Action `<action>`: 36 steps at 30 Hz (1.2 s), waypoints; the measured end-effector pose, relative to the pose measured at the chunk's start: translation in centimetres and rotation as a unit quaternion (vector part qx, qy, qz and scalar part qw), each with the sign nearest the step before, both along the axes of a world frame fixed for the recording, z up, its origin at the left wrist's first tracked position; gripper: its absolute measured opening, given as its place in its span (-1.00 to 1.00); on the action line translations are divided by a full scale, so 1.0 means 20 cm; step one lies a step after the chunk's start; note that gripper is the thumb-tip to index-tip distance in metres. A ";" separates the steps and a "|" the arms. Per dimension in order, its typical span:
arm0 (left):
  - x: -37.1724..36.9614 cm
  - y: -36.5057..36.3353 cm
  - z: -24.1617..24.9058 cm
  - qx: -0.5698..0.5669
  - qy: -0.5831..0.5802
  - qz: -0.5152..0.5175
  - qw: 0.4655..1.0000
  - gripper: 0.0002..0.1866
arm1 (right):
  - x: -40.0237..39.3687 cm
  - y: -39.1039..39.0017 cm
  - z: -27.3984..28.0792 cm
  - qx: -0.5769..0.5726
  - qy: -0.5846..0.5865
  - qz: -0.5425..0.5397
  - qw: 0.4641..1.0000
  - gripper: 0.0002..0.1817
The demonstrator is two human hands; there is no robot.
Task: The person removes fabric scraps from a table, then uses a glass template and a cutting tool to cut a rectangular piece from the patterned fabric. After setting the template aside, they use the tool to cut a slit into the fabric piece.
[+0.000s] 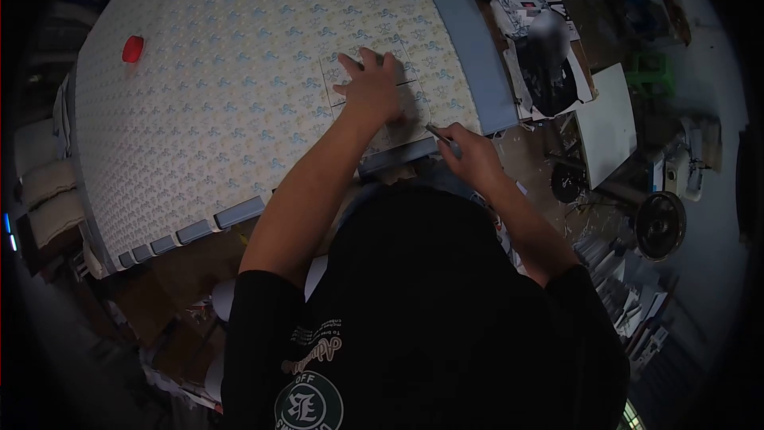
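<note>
My left hand lies with its fingers spread on the patterned sheet that covers the large table, inside an area marked with dark lines. Close to the table's near right corner, my right hand is closed around a slim metallic tool. The tool's tip points up and left, at the sheet's near edge, just right of my left hand. What kind of tool it is cannot be made out. A round red object sits on the sheet at the far left.
A blue-grey strip borders the table's right side. Beyond it are a cluttered side table with a black item, a white board, a green stool and a round fan-like object. Pale stacked bundles lie at the left.
</note>
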State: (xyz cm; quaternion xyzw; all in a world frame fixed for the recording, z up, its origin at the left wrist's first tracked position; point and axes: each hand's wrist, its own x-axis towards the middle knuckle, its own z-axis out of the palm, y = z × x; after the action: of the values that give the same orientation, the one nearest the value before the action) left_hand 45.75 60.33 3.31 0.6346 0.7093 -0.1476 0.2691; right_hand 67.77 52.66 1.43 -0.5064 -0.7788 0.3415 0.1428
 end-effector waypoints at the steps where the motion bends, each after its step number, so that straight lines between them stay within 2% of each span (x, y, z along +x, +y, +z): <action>1: 0.00 0.00 0.00 -0.003 0.002 0.000 1.000 0.36 | 0.00 0.00 0.00 0.000 0.000 -0.001 1.000 -0.82; 10: 0.00 0.00 -0.01 0.009 0.006 -0.008 1.000 0.35 | -0.01 0.02 0.02 -0.004 0.003 0.019 1.000 -0.82; 16: 0.00 0.00 -0.02 0.016 0.013 -0.025 0.999 0.36 | 0.00 -0.01 -0.05 0.050 -0.023 0.041 0.998 -0.81; 18: -0.01 0.00 -0.02 0.016 0.013 -0.028 0.999 0.37 | 0.01 -0.03 -0.12 0.133 0.046 0.023 0.990 -0.78; 24: 0.00 0.00 -0.04 0.027 0.021 -0.036 0.999 0.38 | 0.00 -0.02 -0.25 0.174 0.143 0.015 0.974 -0.75; 28: -0.02 -0.04 -0.12 0.096 0.027 -0.050 0.994 0.40 | 0.01 -0.05 -0.30 0.197 0.111 0.012 0.974 -0.73; 32: -0.02 -0.03 -0.12 0.066 0.022 -0.047 0.996 0.44 | 0.04 -0.03 -0.38 0.212 0.087 0.030 0.973 -0.66; 34: -0.03 -0.08 -0.04 0.058 0.026 -0.057 0.996 0.43 | 0.02 -0.05 -0.31 0.180 0.122 0.040 0.975 -0.68; 36: -0.01 -0.04 -0.06 0.064 0.016 -0.036 0.997 0.41 | 0.04 0.01 -0.28 0.146 0.093 0.063 0.983 -0.68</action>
State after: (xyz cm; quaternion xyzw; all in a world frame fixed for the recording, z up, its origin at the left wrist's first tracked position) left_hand 45.50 59.57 2.01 0.6733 0.6980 -0.1220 0.2111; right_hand 68.63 52.79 -4.20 -0.3965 -0.8338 0.2780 0.2649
